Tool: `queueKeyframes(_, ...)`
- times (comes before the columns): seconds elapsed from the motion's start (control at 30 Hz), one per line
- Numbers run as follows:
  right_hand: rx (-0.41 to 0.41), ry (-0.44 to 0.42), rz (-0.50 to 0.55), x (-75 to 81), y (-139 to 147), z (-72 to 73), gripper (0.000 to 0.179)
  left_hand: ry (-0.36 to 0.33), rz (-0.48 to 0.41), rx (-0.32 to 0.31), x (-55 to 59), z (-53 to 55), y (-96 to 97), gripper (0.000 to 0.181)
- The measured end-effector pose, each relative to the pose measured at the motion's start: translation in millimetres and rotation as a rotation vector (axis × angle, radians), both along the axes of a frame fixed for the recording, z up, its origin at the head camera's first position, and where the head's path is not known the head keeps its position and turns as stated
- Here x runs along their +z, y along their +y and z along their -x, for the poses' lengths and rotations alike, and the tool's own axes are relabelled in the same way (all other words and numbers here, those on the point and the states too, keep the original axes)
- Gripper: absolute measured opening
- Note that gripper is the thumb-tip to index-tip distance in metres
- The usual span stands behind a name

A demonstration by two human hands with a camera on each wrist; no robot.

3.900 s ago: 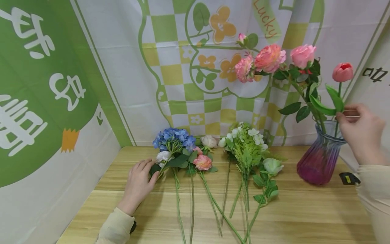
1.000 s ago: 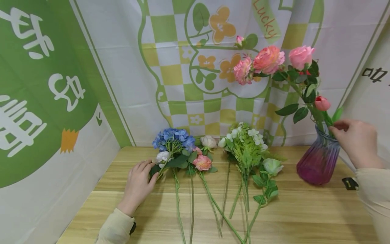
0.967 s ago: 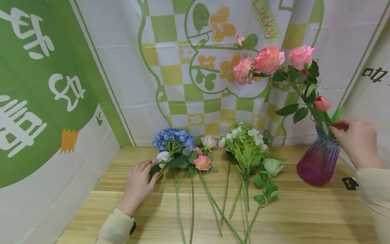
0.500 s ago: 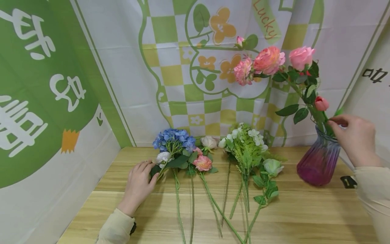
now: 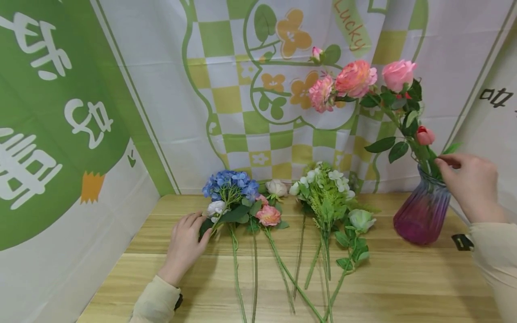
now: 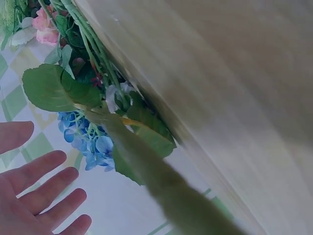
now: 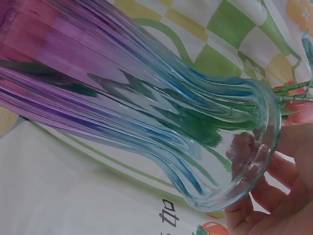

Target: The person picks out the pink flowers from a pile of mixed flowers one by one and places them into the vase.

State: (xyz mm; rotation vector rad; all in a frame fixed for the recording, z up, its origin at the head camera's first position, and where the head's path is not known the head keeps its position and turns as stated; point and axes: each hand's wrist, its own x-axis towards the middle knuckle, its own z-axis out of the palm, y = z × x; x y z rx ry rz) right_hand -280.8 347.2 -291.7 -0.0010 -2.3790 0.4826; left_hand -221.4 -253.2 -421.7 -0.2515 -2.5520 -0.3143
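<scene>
In the head view, my right hand (image 5: pixel 470 184) is at the mouth of a ribbed glass vase (image 5: pixel 422 215), blue at the top and purple-pink below. Its thumb and forefinger pinch the green leaves of a coral tulip (image 5: pixel 425 135), whose stem goes down into the vase. The right wrist view shows the curled fingers behind the glass rim (image 7: pixel 274 122). My left hand (image 5: pixel 185 246) lies by a white flower (image 5: pixel 216 207) and dark leaves at the left of the flower row. In the left wrist view its fingers (image 6: pixel 49 183) are spread and loose, beside a blue hydrangea (image 6: pixel 93 142).
Pink roses (image 5: pixel 357 80) lean left out of the vase. Along the back of the wooden table (image 5: pixel 194 287) lie a peach flower (image 5: pixel 268 215), a white-flowered green bunch (image 5: pixel 325 193) and a pale green rose (image 5: pixel 361 220), stems toward me. A small black object (image 5: pixel 462 242) sits right of the vase.
The tulip has gone lower into the vase since the oldest frame, its head now leaning left near the roses, and my right hand has come down with it. My left hand stays put.
</scene>
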Motion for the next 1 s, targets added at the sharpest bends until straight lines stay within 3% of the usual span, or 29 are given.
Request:
queueKeyframes(0.33,-0.047,0.066,0.093,0.8,-18,-21.5,0.043,0.026,-0.022,-0.019,10.0,4.4,14.1,0.033)
queueKeyframes(0.57,-0.015,0.283,0.114,-3.7,-53,-38.2,0.036,0.022,-0.038,-0.043,16.0,15.8,36.0,0.026)
queueKeyframes(1.0,0.094,0.299,0.144,-19.5,-89,-38.0,0.031,0.020,-0.075,-0.072,30.5,29.8,76.0,0.019)
